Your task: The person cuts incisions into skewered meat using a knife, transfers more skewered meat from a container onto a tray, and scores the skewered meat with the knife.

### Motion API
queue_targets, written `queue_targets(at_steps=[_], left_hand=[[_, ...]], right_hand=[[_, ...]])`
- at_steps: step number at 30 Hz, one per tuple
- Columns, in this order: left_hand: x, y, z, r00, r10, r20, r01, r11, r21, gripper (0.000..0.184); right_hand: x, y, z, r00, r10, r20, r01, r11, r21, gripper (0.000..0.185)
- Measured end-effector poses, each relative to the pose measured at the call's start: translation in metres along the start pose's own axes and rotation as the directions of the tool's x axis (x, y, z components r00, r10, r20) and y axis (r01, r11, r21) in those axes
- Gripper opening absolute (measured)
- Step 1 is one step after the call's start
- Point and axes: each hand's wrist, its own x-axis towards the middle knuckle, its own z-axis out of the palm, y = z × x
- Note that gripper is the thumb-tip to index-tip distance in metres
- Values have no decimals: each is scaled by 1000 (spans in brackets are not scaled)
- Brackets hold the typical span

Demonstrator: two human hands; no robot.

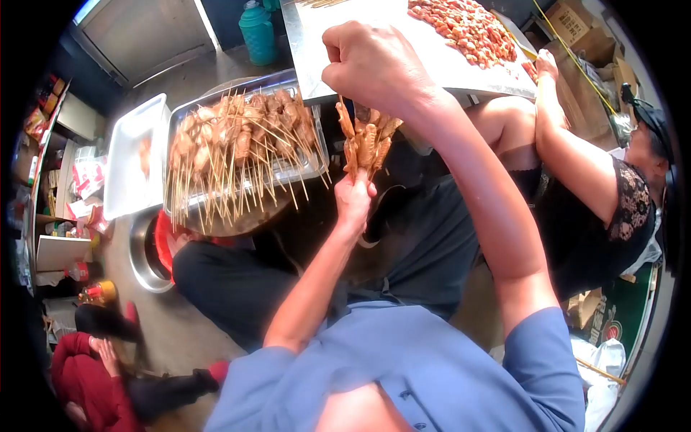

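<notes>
My left hand [354,200] is closed round the lower end of a bunch of skewered meat [368,147], which stands upright above it. My right hand [378,68] is raised over the near edge of the metal table, above the bunch. Its fingers are curled together, and what they hold, if anything, is hidden. To the left, a metal tray [325,160] bears a heap of meat skewers [245,137], with many sticks pointing toward me.
A white tray [124,162] lies left of the metal one. Small reddish meat pieces [468,32] are piled on the metal table [309,54]. One person [576,151] sits at the right, another [93,381] at the lower left. A metal bowl [140,255] is below the trays.
</notes>
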Motion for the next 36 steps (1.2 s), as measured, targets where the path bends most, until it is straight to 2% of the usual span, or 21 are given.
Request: queue_targets(at_steps=[2, 3, 5, 7, 9, 10, 13, 19, 21, 23, 26, 29, 33, 36], left_hand=[[5, 1, -8, 1000, -26, 1, 26, 1000, 7, 25], [5, -7, 14, 999, -27, 24, 29, 998, -52, 25], [-1, -4, 10, 997, -64, 32, 65, 997, -37, 25], [1, 0, 6, 998, -60, 29, 61, 997, -36, 25], [2, -1, 8, 998, -58, 31, 59, 997, -52, 25], [2, -2, 7, 998, -57, 24, 58, 997, -58, 25], [3, 2, 9, 999, -32, 28, 34, 997, -72, 25], [8, 5, 3, 1000, -10, 13, 10, 998, -67, 27], [9, 8, 2, 1000, -8, 19, 10, 997, -73, 28], [11, 11, 3, 1000, 15, 5, -15, 999, -40, 28], [11, 12, 4, 1000, 12, 8, -11, 999, -48, 29], [12, 7, 7, 999, 11, 32, -8, 997, -79, 28], [13, 7, -1, 998, 25, 49, -22, 998, -66, 28], [13, 14, -4, 999, 24, 31, -23, 999, -39, 27]], right_hand=[[3, 4, 8, 999, 41, -7, -41, 999, 14, 14], [-1, 12, 3, 1000, 19, 20, -18, 999, -38, 14], [-7, 17, 4, 998, 58, -27, -57, 998, 31, 14], [-13, 20, 4, 995, 93, -30, -92, 995, 32, 12], [-25, 30, 14, 980, 185, 72, -188, 981, 37, 14], [-32, 35, 25, 989, 148, 2, -148, 989, 29, 13], [-55, 50, 49, 974, 225, 28, -227, 971, 79, 12], [-80, 53, 61, 988, 132, -85, -115, 977, 182, 3], [-84, 48, 45, 974, 203, -100, -173, 953, 250, 8], [-86, 38, 22, 969, 210, -131, -167, 944, 285, 8], [-89, 16, -16, 973, 223, -61, -199, 942, 270, 10], [-95, 13, -7, 973, 215, -90, -183, 944, 273, 11], [-102, 46, 57, 967, 192, -167, -147, 957, 249, 10], [-100, 45, 60, 969, 188, -161, -142, 954, 263, 10]])
